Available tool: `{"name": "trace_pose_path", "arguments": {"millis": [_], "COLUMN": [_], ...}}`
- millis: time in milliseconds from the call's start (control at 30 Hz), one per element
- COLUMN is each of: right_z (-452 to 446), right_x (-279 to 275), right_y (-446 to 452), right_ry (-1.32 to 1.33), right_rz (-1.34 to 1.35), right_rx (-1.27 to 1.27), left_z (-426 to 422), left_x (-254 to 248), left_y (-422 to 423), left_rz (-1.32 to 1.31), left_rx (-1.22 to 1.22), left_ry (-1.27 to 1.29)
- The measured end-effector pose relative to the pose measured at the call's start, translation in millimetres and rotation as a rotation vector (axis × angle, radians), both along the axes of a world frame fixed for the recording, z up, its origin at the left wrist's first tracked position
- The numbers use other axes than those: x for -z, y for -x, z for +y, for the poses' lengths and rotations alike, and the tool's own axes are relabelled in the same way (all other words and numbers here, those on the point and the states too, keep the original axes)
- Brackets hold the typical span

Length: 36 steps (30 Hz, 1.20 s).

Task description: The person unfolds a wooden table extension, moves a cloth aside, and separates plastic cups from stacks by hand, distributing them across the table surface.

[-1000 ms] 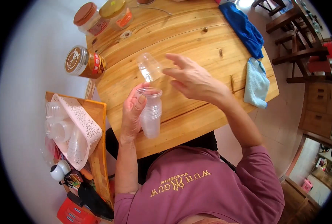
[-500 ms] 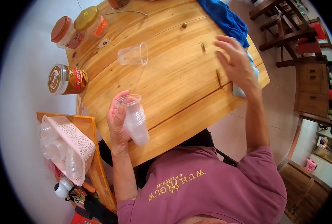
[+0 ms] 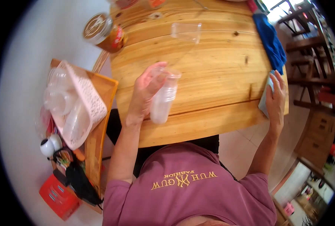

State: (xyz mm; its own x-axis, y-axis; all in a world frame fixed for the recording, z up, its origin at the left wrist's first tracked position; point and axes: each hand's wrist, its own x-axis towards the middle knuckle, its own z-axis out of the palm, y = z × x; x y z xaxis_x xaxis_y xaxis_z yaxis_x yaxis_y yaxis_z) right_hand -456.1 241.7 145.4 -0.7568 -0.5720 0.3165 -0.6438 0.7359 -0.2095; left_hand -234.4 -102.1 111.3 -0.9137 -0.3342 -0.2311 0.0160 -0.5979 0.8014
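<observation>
My left hand (image 3: 142, 94) is closed around a stack of nested clear plastic cups (image 3: 162, 105), held tilted over the near left part of the wooden table (image 3: 212, 79). Its fingers wrap the upper end, near the rims. At the table's right edge, my right hand (image 3: 276, 100) has its fingers curled over a folded light blue cloth (image 3: 264, 102). Part of that cloth is hidden beneath the hand. Farther back, a single clear plastic cup (image 3: 186, 32) lies on its side on the tabletop.
A dark blue cloth (image 3: 270, 43) lies along the right edge. Near the left edge is a brown-lidded jar (image 3: 104, 32). Left of the table, a pink basket (image 3: 96, 100) holds more clear plastic containers on a wooden stand. Wooden chairs (image 3: 307, 44) stand to the right.
My right hand has come down from above the table onto the light blue cloth. My left hand still holds the cup stack. The view has shifted, moving the table contents up and right.
</observation>
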Motion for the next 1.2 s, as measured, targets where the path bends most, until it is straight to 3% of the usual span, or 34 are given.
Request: {"name": "trace_pose_path", "arguments": {"millis": [100,200,333,467,767,1167,1200], "right_z": [-60,-111,-178,-217,-216,-215,-214], "right_x": [-21,-13,-10,-1,17,21,23], "right_y": [-27,-32,-51,-50,-42,-57,-58], "right_ry": [0.183,0.323,0.356,0.314,0.451,0.497,0.435], "right_rz": [-0.13,-0.322,-0.71,-0.622,-0.7,-0.669,-0.756], "right_rx": [-0.054,-0.389,-0.618,-0.873,-0.944,-0.922,-0.894], "left_z": [-5,-8,-10,-16,-13,6,6], "left_x": [2,2,1,0,0,2,0], "left_y": [2,7,16,22,27,28,29], "left_rz": [-0.027,-0.038,-0.058,-0.066,-0.089,-0.123,-0.128], "left_rx": [0.025,0.039,0.052,0.054,0.067,-0.164,-0.168], "left_ry": [0.034,0.005,0.004,0.092,-0.011,0.286,0.326]}}
